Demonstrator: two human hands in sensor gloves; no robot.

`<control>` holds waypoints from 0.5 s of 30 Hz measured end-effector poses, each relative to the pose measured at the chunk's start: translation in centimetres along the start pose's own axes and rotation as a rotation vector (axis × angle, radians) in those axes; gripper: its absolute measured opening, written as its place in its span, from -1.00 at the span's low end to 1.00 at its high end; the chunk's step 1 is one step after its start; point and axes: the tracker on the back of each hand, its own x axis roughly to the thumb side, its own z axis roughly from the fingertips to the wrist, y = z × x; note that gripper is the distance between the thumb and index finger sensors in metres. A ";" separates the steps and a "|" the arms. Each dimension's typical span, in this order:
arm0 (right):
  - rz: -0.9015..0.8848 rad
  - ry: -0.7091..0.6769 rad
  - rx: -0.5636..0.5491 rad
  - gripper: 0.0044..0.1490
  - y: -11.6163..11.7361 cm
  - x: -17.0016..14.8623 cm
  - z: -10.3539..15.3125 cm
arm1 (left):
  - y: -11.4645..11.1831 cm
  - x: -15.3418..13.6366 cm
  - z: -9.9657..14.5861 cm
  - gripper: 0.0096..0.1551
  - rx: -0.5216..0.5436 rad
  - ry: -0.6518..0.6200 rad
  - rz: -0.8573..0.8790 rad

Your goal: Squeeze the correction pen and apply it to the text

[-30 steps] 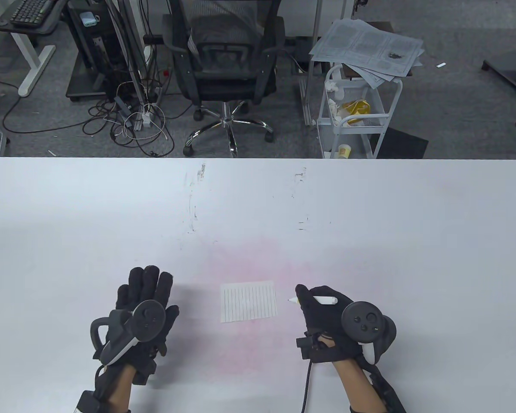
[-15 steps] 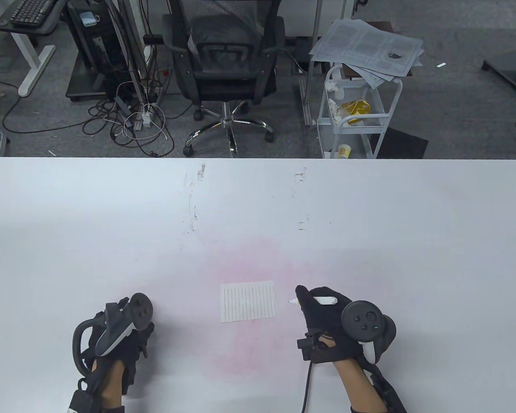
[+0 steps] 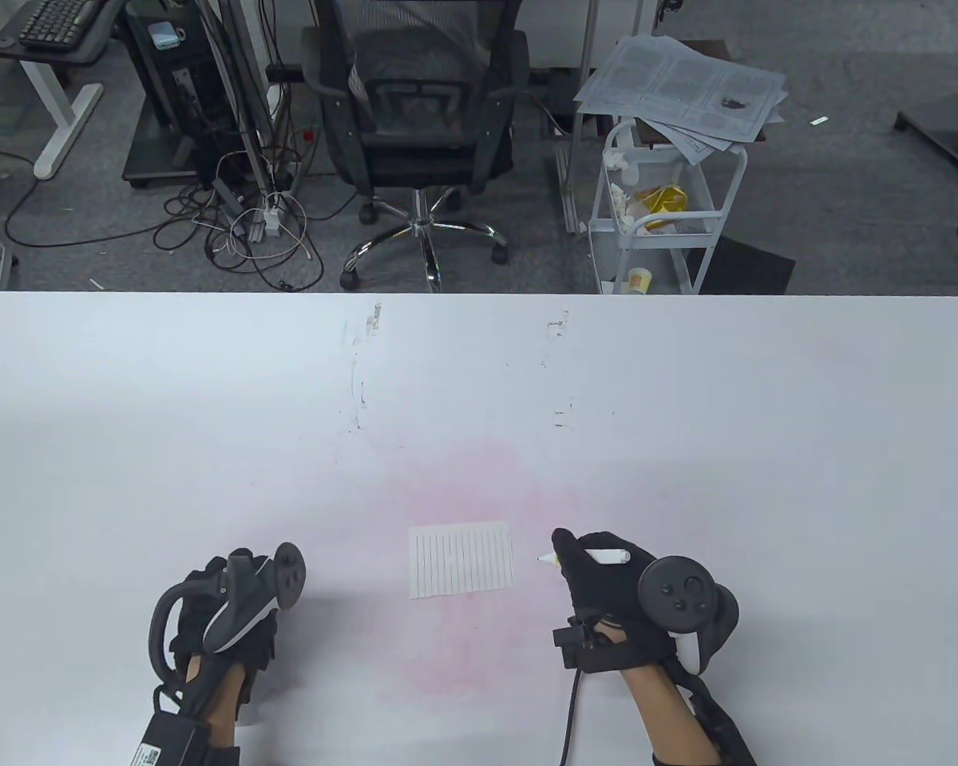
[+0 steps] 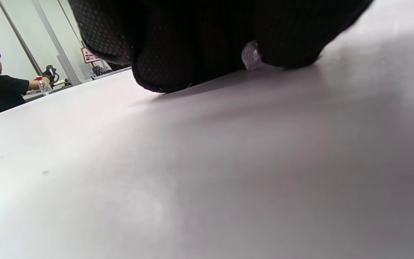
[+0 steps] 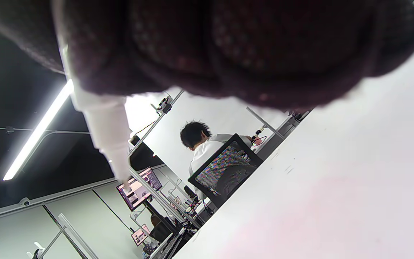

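Left hand (image 3: pixel 231 614) has curled its fingers on the table (image 3: pixel 686 399); right hand (image 3: pixel 607 578) grips the correction pen (image 3: pixel 603 556).

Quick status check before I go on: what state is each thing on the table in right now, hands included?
Correction pen: uncapped, gripped in the right hand, tip pointing at the paper but short of it.
Lined paper: flat on the table, untouched.
Right hand: closed around the pen, right of the paper.
Left hand: fingers curled on the table, a small clear piece between them, likely the cap.
Table: pink stain around the paper.
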 end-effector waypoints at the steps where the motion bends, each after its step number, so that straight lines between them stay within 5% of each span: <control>1: -0.001 0.001 0.000 -0.45 0.0 0.0 0.0 | 0.0 0.0 0.0 -0.48 0.001 0.000 -0.009; 15: -0.003 -0.009 0.002 -0.45 0.2 0.0 0.0 | 2.2 1.2 1.1 -0.48 0.187 -0.082 0.072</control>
